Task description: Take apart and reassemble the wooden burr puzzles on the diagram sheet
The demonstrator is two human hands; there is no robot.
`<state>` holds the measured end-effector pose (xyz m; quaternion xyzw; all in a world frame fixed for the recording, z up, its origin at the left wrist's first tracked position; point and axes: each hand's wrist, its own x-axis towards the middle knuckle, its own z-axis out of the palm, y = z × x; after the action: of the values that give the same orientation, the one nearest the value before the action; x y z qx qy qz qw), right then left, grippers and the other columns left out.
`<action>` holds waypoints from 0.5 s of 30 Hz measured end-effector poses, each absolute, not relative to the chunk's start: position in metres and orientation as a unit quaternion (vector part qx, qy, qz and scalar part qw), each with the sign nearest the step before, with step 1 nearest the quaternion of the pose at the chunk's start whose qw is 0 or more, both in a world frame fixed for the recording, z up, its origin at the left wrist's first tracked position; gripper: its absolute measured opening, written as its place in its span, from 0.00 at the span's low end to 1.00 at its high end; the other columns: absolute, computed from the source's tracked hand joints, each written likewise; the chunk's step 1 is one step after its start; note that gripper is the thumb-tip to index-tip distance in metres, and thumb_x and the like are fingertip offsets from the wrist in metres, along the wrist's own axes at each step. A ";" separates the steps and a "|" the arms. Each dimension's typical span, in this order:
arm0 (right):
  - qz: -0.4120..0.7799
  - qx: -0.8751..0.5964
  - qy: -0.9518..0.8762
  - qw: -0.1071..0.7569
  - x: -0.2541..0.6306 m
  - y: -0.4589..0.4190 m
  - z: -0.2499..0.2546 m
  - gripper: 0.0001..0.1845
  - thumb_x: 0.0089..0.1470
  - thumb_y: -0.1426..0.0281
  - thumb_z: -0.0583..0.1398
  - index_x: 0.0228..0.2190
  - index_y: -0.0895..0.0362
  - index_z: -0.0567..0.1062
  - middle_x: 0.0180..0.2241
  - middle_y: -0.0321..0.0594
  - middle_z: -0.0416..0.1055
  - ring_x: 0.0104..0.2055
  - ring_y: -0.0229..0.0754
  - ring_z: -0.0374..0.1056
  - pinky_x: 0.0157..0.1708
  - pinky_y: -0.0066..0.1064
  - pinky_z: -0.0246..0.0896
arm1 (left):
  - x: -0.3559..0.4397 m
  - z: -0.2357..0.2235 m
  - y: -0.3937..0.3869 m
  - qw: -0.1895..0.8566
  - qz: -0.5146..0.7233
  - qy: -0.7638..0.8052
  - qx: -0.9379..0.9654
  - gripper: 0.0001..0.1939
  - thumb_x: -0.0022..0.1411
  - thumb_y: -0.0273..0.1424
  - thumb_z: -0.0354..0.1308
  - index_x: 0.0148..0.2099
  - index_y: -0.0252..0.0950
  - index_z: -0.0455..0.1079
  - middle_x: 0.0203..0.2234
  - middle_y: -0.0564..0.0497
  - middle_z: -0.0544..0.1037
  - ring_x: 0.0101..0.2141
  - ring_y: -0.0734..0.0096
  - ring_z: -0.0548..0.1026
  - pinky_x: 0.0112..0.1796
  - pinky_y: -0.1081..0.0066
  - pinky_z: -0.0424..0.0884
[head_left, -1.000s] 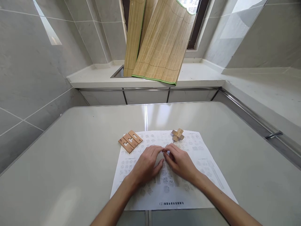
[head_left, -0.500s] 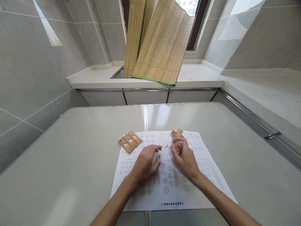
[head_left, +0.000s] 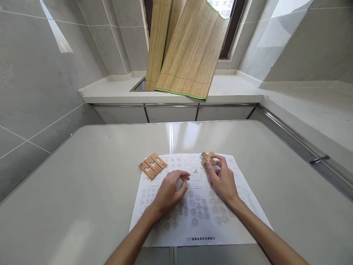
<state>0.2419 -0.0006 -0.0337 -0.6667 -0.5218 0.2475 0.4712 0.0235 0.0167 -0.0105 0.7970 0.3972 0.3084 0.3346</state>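
Observation:
A light wooden burr puzzle [head_left: 206, 156], made of crossed sticks, sits at the far right part of a printed sheet [head_left: 198, 232]. My right hand [head_left: 223, 180] has its thumb and forefinger closed on the near right side of the puzzle, covering part of it. Nothing shows in my left hand [head_left: 170, 190], which rests over the middle of the paper, fingers loosely curled and thumb a little apart from them. Left of it lie flat brown wooden plates [head_left: 153, 166] with cut-out slots, side by side across the sheet's far left corner.
The paper is spread on a pale table [head_left: 82, 176] with a seam down its middle. Behind the table runs a white ledge [head_left: 110, 92] with a bamboo mat [head_left: 190, 55] hanging over it. A metal rail [head_left: 292, 136] follows the right side. Grey tiled walls surround this corner.
My hands were together over the paper. My right hand has moved away to the right and forward, and its fingers have closed on the burr puzzle. My left hand has barely shifted.

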 end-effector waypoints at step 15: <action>0.295 -0.567 -0.606 0.473 0.221 -0.019 -0.034 0.10 0.67 0.60 0.57 0.43 0.51 0.64 0.25 0.31 0.73 0.17 0.38 0.65 0.19 0.29 0.57 | 0.028 -0.009 0.013 0.456 0.342 0.433 0.699 0.23 0.70 0.43 0.61 0.60 0.39 0.65 0.48 0.44 0.82 0.46 0.58 0.81 0.50 0.57 0.77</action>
<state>0.2210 -0.0191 -0.0337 -0.5673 -0.6061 0.2949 0.4731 0.0283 0.0132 -0.0095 0.6986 0.4328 0.3422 0.4556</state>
